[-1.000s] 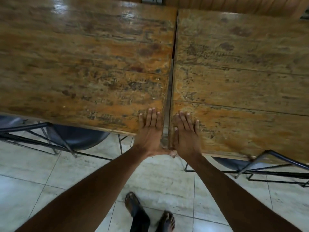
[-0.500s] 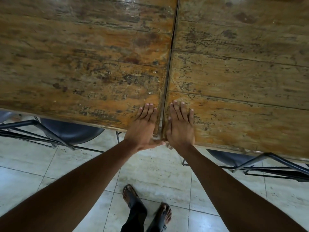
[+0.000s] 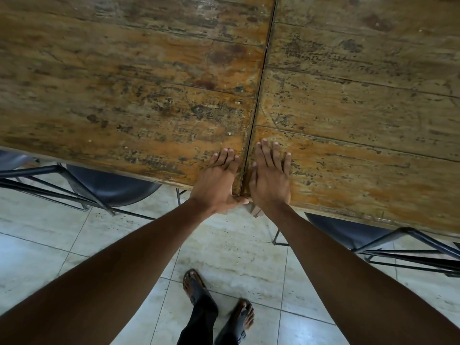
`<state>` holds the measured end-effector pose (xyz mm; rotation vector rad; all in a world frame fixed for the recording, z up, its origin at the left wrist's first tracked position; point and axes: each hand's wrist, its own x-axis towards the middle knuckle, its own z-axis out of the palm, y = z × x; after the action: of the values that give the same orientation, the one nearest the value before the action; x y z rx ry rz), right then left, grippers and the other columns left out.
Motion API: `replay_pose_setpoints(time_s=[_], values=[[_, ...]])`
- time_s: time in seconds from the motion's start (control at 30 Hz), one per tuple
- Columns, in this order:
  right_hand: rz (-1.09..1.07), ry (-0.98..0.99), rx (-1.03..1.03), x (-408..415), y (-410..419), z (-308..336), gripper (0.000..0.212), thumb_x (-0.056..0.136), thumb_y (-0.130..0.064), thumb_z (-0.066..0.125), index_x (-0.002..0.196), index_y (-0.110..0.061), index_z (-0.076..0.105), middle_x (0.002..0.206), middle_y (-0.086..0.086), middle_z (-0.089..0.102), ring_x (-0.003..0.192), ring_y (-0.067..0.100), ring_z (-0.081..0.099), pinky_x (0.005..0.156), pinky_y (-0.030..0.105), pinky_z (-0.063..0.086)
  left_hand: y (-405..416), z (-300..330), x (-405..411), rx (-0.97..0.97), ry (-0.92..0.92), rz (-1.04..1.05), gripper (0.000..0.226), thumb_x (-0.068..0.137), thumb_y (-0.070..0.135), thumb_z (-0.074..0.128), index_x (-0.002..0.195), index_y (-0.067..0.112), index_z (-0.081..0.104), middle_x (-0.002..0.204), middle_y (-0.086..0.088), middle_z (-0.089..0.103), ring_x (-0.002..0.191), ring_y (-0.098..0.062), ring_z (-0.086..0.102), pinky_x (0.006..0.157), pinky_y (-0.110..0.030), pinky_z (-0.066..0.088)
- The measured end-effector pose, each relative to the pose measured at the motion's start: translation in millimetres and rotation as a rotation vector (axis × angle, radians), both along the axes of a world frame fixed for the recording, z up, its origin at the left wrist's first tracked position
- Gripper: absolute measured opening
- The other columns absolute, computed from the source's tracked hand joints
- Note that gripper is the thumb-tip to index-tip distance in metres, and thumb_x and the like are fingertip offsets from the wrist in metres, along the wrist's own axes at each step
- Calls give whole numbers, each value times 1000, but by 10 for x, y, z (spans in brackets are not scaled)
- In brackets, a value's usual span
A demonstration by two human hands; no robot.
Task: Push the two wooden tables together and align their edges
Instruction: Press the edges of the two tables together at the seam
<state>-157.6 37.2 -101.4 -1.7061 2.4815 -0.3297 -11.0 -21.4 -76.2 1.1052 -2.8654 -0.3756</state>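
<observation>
My left hand (image 3: 219,185) lies flat, fingers together, on the left table (image 3: 124,95); my right hand (image 3: 270,178) lies flat on the right table (image 3: 361,108). Neither grips anything. The thin seam (image 3: 258,95) between the tabletops runs between my hands, just beside my fingers.

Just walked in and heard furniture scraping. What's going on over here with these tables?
A person is standing at the near edge of two worn wooden tables, joining them. The left hand lies flat on the corner of the left table, and the right hand lies flat on the corner of the right table. The tabletops meet along a thin dark seam with almost no gap, and their near edges look roughly level. Dark chairs are tucked underneath.
</observation>
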Motion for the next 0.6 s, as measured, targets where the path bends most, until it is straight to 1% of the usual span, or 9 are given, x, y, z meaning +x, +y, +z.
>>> replay_pose_setpoints(time_s=[0.2, 0.33, 0.4, 0.5, 0.6], values=[[21, -35, -4, -1, 12, 37, 57, 104, -29, 22, 159, -15, 15, 168, 1, 9, 155, 24, -2, 124, 50, -4, -34, 27, -13, 37, 8, -16, 119, 62, 63, 82, 148, 0, 29, 161, -24, 24, 151, -36, 15, 121, -43, 8], [38, -106, 70, -16, 4, 95, 58, 105, -28, 22, 159, -17, 7, 169, -1, 1, 154, 23, -10, 123, 50, -10, -19, 15, -24, 20, -56, -25, 123, 63, 61, 83, 150, 1, 22, 162, -24, 19, 152, -36, 10, 122, -45, 4], [45, -134, 159, -39, -36, 173, 58, 106, -29, 22, 159, -18, 1, 169, -2, -6, 154, 23, -14, 123, 51, -11, -10, 34, -44, 33, -95, -28, 124, 65, 61, 82, 152, 2, 17, 163, -24, 15, 152, -36, 7, 123, -47, 3], [76, -126, 413, -78, -141, 425, 60, 107, -31, 20, 158, -17, -7, 167, 0, -17, 153, 27, -17, 123, 53, -6, -18, 166, -73, 75, -206, -33, 127, 65, 57, 84, 154, 5, 9, 165, -21, 7, 152, -35, 3, 123, -51, 6], [121, -61, 580, 14, -145, 729, 63, 106, -36, 24, 159, -18, -6, 168, 3, -14, 153, 37, -11, 123, 56, 5, -51, 370, 4, 56, -378, -76, 129, 64, 56, 84, 156, 13, 3, 167, -13, -2, 152, -37, 1, 121, -59, 11]])
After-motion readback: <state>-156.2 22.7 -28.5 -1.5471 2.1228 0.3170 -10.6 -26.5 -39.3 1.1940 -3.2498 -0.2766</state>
